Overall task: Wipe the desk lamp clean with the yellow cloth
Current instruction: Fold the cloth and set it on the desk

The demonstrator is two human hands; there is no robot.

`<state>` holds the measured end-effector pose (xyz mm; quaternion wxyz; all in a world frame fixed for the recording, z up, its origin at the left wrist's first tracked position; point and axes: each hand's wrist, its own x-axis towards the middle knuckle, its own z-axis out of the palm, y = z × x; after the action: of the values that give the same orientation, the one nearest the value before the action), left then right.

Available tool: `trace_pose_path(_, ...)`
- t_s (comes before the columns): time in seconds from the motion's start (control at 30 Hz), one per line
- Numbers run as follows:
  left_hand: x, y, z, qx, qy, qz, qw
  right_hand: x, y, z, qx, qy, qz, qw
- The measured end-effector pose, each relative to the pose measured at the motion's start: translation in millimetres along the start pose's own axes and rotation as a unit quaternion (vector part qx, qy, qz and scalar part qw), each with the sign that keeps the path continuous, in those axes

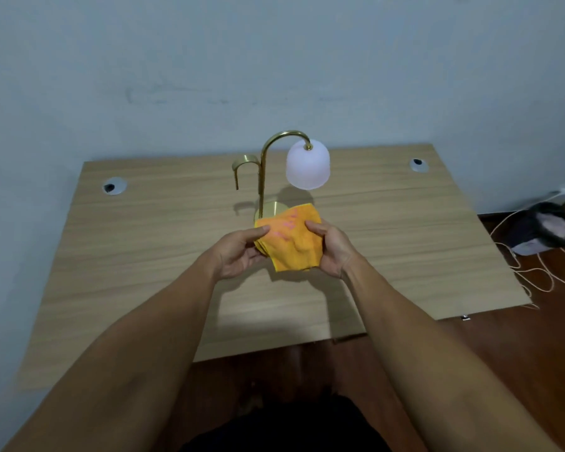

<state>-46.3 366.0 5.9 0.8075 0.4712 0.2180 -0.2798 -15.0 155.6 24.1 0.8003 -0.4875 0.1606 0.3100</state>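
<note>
A desk lamp (262, 177) with a curved brass stem, a round brass base and a white frosted shade (308, 165) stands near the middle of the wooden desk (144, 256). A folded yellow cloth (291, 241) with faint pink marks is held above the desk just in front of the lamp base, partly hiding it. My left hand (238, 252) grips the cloth's left edge. My right hand (331, 249) grips its right edge, thumb on top. The cloth does not touch the lamp's stem or shade.
Two round cable holes (114, 186) (418, 164) sit at the desk's far corners. A pale wall rises behind the desk. On the floor to the right lie a dark bundle (542, 228) and loose orange cords (535, 272).
</note>
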Motion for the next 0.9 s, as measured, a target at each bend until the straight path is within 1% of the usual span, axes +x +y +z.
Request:
trace_pose_path(0.1,10.9,-10.4,30.9,0.048,0.007,0.015,0.999,-4.3,-11.3,-30.8,-0.050,0.015,0.012,0.999)
trace_pose_path(0.17,20.0,-18.9,52.0,0.085,0.045,0.042,0.994,-6.4,-17.5,-53.1,-0.101,0.038,0.011,0.994)
trace_pose_path(0.23,32.0,-30.8,72.3,0.133,0.095,0.065,0.984,-10.5,-25.4,-78.5,-0.162,0.060,0.004,0.985)
trace_pose_path(0.3,44.2,-45.5,92.8,0.177,0.124,0.083,0.973,-15.2,-34.3,-106.6,-0.207,0.084,0.000,0.975)
trace_pose_path(0.43,70.4,-77.1,136.0,0.247,0.154,0.108,0.951,-22.1,-51.4,-165.8,-0.224,0.108,-0.014,0.968)
trace_pose_path(0.53,98.3,-99.5,167.3,0.297,0.164,0.117,0.933,-25.1,-63.7,-210.1,-0.272,0.115,-0.029,0.955)
trace_pose_path(0.67,133.9,-124.1,208.8,0.317,0.168,0.119,0.926,-24.5,-77.6,-265.1,-0.338,0.136,-0.062,0.929)
trace_pose_path(0.77,157.4,-137.8,233.6,0.324,0.169,0.101,0.925,-22.1,-85.0,-298.1,-0.387,0.155,-0.103,0.903)
trace_pose_path(0.9,181.9,-149.6,259.3,0.325,0.174,0.071,0.927,-16.0,-90.7,-331.0,-0.439,0.188,-0.123,0.870)
